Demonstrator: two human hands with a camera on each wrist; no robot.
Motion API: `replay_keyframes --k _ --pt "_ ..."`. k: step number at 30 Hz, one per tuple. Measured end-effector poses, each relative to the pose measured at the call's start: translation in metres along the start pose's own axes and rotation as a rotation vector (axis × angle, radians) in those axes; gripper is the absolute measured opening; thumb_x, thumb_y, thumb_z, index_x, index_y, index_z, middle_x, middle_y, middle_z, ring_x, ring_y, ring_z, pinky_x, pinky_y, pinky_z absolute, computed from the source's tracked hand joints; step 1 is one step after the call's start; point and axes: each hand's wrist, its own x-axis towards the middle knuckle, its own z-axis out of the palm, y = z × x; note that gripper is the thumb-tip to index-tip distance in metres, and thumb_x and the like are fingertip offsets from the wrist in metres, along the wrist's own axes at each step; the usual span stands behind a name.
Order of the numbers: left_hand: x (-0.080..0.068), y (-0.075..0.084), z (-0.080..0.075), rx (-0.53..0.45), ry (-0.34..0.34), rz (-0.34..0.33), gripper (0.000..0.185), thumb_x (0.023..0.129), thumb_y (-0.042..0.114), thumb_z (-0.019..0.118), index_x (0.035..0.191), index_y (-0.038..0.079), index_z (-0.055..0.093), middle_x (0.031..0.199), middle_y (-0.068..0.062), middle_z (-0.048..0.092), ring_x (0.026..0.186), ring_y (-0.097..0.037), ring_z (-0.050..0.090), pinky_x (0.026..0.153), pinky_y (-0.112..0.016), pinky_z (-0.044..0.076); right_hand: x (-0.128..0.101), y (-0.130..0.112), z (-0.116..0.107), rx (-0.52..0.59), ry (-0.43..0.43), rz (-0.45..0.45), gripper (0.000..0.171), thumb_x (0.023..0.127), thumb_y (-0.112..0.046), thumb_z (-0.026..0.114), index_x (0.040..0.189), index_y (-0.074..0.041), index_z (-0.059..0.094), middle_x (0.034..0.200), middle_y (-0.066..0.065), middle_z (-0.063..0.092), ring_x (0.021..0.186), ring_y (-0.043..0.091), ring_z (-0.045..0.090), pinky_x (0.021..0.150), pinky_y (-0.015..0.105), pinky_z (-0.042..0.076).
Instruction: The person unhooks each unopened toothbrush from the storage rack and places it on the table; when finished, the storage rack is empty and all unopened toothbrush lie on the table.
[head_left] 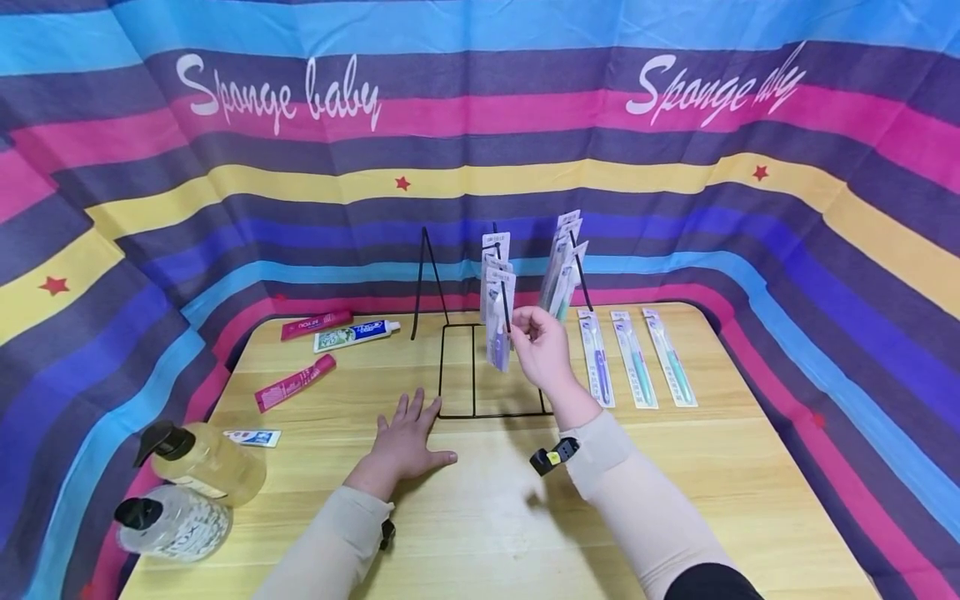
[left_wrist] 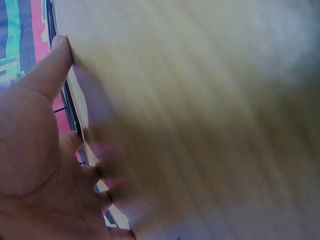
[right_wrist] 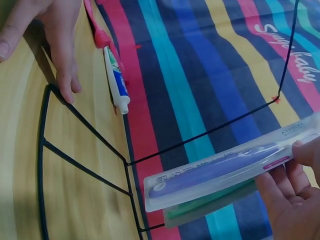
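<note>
You sat at a wooden table [head_left: 480, 517] hemmed in by a striped cloth backdrop [head_left: 480, 125] printed with "Sponge baby", and near the middle of that table stood a black wire display rack [head_left: 480, 367], its base frame lying flat on the wood and its prongs rising behind. Well to the left of the rack, at the table's near corner, two pump bottles [head_left: 187, 492] lay on their sides, one yellowish and one clear. Your left hand [head_left: 408, 442] lay flat on the table with straight, spread fingers, just at the rack's front left corner, holding nothing; the left wrist view showed the same palm pressed to the wood beside the black wire. Your right hand [head_left: 542, 346] was raised in front of the rack, and its fingertips [right_wrist: 305, 150] pinched the top of a packaged purple toothbrush [head_left: 498, 325], which hung at the rack's left prong among other packs already there; a second cluster of packs [head_left: 564, 262] hung on the right prong. Just right of the rack three more packaged toothbrushes [head_left: 636, 358] lay side by side on the table. Left of the rack lay two red tubes [head_left: 295, 383], a white toothpaste tube [head_left: 356, 335] and a small blue-and-white tube [head_left: 252, 437].
</note>
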Motion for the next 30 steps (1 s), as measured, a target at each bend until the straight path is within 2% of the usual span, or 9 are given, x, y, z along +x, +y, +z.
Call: replay_keyframes --k 2,7,11,15,19,21,24,28,30 --pt "0.000 0.001 0.000 -0.003 -0.002 0.000 0.106 0.088 0.066 0.077 0.169 0.017 0.029 0.176 -0.019 0.009 0.161 -0.046 0.003 0.118 -0.081 0.007 -0.005 0.006 -0.003 0.017 0.003 0.003 0.009 0.089 0.023 0.063 0.097 0.020 0.063 0.083 0.030 0.065 0.070 0.029 0.063 0.065 0.015 0.053" --pt "0.001 0.000 0.002 0.001 -0.006 -0.005 0.106 0.088 0.066 0.076 0.169 0.018 0.030 0.176 -0.019 0.010 0.161 -0.046 0.004 0.118 -0.081 0.008 -0.024 0.009 -0.015 0.120 0.005 0.029 0.010 0.090 0.022 0.063 0.099 0.017 0.061 0.082 0.023 0.062 0.076 0.014 0.063 0.073 0.022 0.059" --pt "0.002 0.000 0.002 0.006 -0.008 -0.005 0.106 0.088 0.067 0.076 0.169 0.018 0.029 0.176 -0.019 0.009 0.161 -0.045 0.003 0.118 -0.081 0.008 -0.040 0.007 -0.032 0.143 0.009 0.020 0.011 0.090 0.022 0.061 0.099 0.017 0.061 0.084 0.019 0.062 0.077 0.009 0.062 0.073 0.021 0.059" --pt "0.002 0.000 0.003 0.009 -0.011 -0.007 0.107 0.088 0.068 0.075 0.170 0.018 0.028 0.177 -0.018 0.008 0.161 -0.045 0.003 0.118 -0.080 0.007 -0.058 0.011 -0.063 0.184 -0.006 0.068 0.012 0.090 0.025 0.060 0.101 0.022 0.058 0.086 0.010 0.067 0.079 0.009 0.065 0.074 0.023 0.061" --pt "0.002 -0.001 0.003 0.005 -0.013 -0.011 0.107 0.088 0.068 0.075 0.170 0.019 0.028 0.177 -0.018 0.007 0.161 -0.045 0.002 0.119 -0.080 0.007 -0.077 0.023 -0.111 0.211 0.002 0.175 0.014 0.094 0.023 0.057 0.107 0.024 0.055 0.088 0.001 0.069 0.081 0.009 0.069 0.073 0.026 0.063" --pt "0.002 -0.001 0.004 0.007 -0.014 -0.011 0.107 0.088 0.068 0.075 0.170 0.019 0.027 0.177 -0.017 0.006 0.161 -0.044 0.001 0.119 -0.080 0.006 -0.084 0.030 -0.139 0.171 0.034 0.236 0.015 0.096 0.021 0.057 0.111 0.022 0.056 0.087 -0.002 0.069 0.078 0.007 0.068 0.069 0.024 0.062" --pt "0.002 -0.001 0.004 0.014 -0.014 -0.009 0.107 0.088 0.069 0.074 0.170 0.020 0.026 0.177 -0.017 0.005 0.161 -0.044 0.000 0.119 -0.079 0.006 -0.087 0.041 -0.184 0.054 0.103 0.333 0.020 0.099 0.017 0.057 0.118 0.024 0.056 0.085 -0.008 0.069 0.075 0.004 0.066 0.064 0.021 0.060" --pt "0.002 -0.001 0.002 0.021 -0.011 -0.011 0.108 0.088 0.068 0.075 0.171 0.020 0.025 0.177 -0.017 0.005 0.161 -0.044 0.000 0.118 -0.080 0.006 -0.075 0.056 -0.241 -0.223 0.184 0.426 0.030 0.103 0.009 0.057 0.130 0.022 0.057 0.082 -0.020 0.065 0.074 -0.004 0.061 0.064 0.014 0.055" --pt "0.004 0.000 0.002 0.021 -0.011 -0.006 0.108 0.088 0.068 0.075 0.171 0.020 0.025 0.177 -0.017 0.005 0.161 -0.044 0.000 0.118 -0.080 0.006 -0.066 0.064 -0.266 -0.390 0.196 0.455 0.033 0.104 0.004 0.056 0.134 0.019 0.059 0.085 -0.019 0.064 0.076 -0.008 0.057 0.065 0.011 0.052"
